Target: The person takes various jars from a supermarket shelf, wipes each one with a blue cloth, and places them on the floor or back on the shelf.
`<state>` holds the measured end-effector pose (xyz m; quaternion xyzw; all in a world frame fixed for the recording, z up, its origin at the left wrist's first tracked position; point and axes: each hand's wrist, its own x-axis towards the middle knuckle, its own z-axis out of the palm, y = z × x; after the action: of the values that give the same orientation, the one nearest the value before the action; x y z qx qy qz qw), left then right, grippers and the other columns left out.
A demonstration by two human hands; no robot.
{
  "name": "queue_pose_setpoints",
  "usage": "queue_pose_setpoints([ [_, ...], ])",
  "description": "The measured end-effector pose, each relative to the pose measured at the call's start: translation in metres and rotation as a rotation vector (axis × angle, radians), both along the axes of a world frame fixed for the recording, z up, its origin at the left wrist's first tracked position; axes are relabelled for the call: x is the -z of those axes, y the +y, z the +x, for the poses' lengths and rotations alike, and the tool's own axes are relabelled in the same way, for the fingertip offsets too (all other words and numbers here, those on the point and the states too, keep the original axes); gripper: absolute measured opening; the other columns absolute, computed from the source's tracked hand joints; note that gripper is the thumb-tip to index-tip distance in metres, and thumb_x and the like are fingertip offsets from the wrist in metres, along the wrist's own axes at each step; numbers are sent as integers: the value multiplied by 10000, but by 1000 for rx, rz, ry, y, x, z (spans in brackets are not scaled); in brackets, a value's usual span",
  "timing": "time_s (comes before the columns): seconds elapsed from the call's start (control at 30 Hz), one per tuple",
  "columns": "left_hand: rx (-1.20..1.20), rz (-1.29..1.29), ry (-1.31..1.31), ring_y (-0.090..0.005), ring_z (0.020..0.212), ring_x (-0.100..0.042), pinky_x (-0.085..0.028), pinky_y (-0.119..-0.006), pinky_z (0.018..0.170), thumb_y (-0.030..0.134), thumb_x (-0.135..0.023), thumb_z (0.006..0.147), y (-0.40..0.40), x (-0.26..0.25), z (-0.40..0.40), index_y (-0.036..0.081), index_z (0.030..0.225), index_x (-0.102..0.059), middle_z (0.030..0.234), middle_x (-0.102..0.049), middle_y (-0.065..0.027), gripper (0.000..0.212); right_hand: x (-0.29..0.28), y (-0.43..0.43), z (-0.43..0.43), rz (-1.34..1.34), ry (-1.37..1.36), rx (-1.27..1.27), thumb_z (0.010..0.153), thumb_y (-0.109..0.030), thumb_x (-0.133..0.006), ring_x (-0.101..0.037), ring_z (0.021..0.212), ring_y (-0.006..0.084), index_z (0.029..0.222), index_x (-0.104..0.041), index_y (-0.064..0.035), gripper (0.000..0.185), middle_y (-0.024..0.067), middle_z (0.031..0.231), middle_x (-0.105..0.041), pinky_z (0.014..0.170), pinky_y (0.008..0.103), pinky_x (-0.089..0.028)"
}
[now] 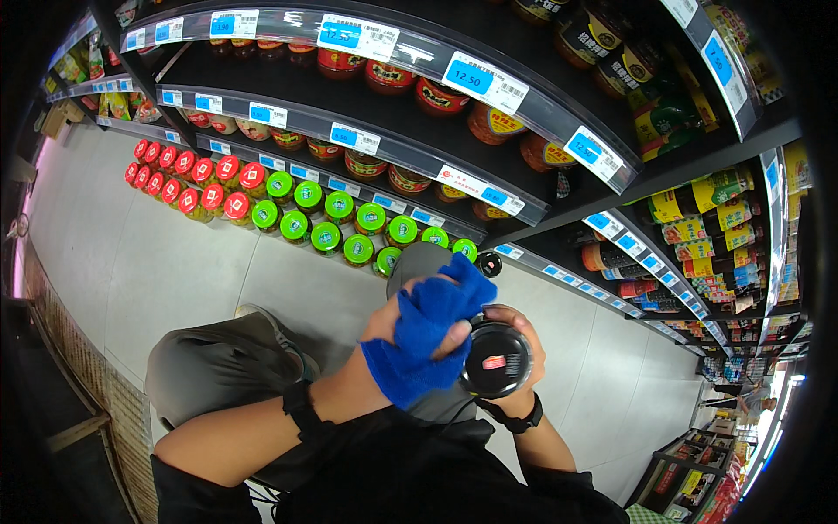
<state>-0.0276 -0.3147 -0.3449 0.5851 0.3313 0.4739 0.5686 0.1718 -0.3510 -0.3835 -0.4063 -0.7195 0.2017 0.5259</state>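
Note:
My left hand (385,322) grips a bunched blue cloth (424,321), which covers most of its fingers. The cloth lies against the side of a jar with a black lid (499,367). Around the jar's far and right side curls my right hand (534,354), holding it lid up in front of my knees. Much of the jar's body is hidden below the lid. On the floor beyond my hands stand jars with green lids (358,249). Another black-lidded jar (490,264) stands at the right end of that row.
Red-lidded jars (213,196) continue the double row leftward along the shelf base. Dark shelves (366,98) with jars and price tags rise close ahead. Bottles (713,223) fill shelves at right. A person (753,403) is far off at right. A woven mat-like edge (121,399) borders the left.

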Motion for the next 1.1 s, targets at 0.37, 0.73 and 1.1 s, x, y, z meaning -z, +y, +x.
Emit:
queue_pose_setpoints([
  [0.37,176,-976,-414,-110,1040,-576,-541,-305,768,377,-518,992,-9,15,19,169,1274,-499,1126,-586,6,351,-25,0,-29,-625,820,-224,711,-464,-809,-535,1144,237,1363,-364,-2,914,183,1282,-507,987,380,-438],
  [0.73,164,-816,-684,-195,1235,-500,-418,-369,1037,207,-493,981,-4,17,5,108,1312,-431,1310,-520,-73,351,-59,5,-25,-621,354,-105,605,-223,-909,-525,1176,227,1411,-304,24,1038,159,1337,-427,1000,364,-428],
  [1.1,35,-438,-245,-163,1112,-584,-452,-310,987,119,-621,925,-5,44,-2,77,1288,-502,1207,-602,-53,384,-49,-1,2,-575,131,-137,675,-149,-848,-574,1040,223,1226,-480,-13,677,138,1133,-560,901,329,-464],
])
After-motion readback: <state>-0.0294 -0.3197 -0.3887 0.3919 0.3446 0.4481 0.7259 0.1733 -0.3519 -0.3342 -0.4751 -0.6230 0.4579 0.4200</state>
